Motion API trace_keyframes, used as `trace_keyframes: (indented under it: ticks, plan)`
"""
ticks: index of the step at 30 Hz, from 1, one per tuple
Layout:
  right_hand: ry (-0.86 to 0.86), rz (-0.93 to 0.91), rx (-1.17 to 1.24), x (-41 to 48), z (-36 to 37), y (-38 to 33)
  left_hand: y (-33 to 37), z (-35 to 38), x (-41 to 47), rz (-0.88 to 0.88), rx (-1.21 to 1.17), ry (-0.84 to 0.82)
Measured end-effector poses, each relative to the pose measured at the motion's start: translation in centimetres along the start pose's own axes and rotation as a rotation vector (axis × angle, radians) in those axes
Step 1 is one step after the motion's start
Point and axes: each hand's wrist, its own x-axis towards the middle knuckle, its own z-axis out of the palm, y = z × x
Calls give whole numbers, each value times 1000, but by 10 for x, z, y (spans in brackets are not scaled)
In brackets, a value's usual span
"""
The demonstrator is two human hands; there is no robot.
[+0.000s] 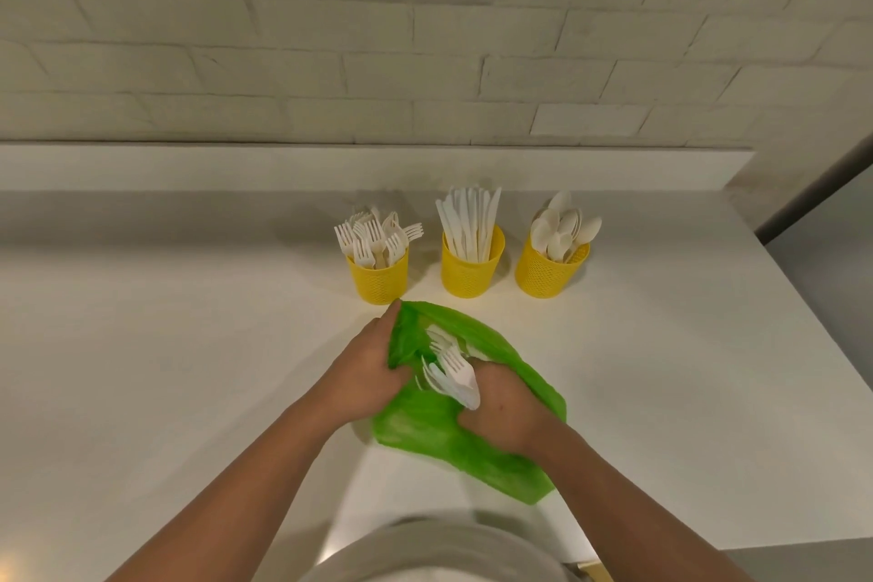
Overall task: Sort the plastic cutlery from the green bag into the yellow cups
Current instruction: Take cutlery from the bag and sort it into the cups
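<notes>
The left hand [368,373] pinches the green bag [420,430] open on the tabletop [189,369]; the right hand [500,411] grips a bunch of forks [456,373] at its mouth. Best lift them clear of the plastic, then into the fork cup [378,281].

White worktop [165,369], smooth, ends at a raised ledge [283,165] at the back and carries three yellow mesh cups upright in a row, left cup [378,281], middle cup [470,274], right cup [543,276], apart from one another, with a crumpled green bag [425,430] lying just in front.
</notes>
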Motion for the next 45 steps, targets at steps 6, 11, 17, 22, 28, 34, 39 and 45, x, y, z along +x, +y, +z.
trace_keyframes:
  ticks: [6, 11, 17, 22, 28, 34, 39, 45]
  plan:
    - [2, -77, -10, -14, -27, -3, -8, -5, 0, -76, 151, 25]
    - [22, 11, 398, -21, -45, 4, -12, -1, -3, -119, 282, 0]
    - [241, -18, 763, -10, -61, -10, -5, 2, -3, -44, 401, -149]
    - [349, -112, 1152, 14, -73, -35, 25, -21, -10, 109, 470, 126]
    - [462, -136, 1313, 38, -85, -82, 88, -31, -14, 188, -177, 141]
    - [457, -47, 1404, 50, -92, -96, 92, -22, -8, 204, -271, 354]
    - [391, -41, 1421, 48, -83, -87, 88, -18, -7, 250, -213, 210]
    - [356, 2, 1454, 41, -70, -90, 93, -4, -11, 189, -226, 184]
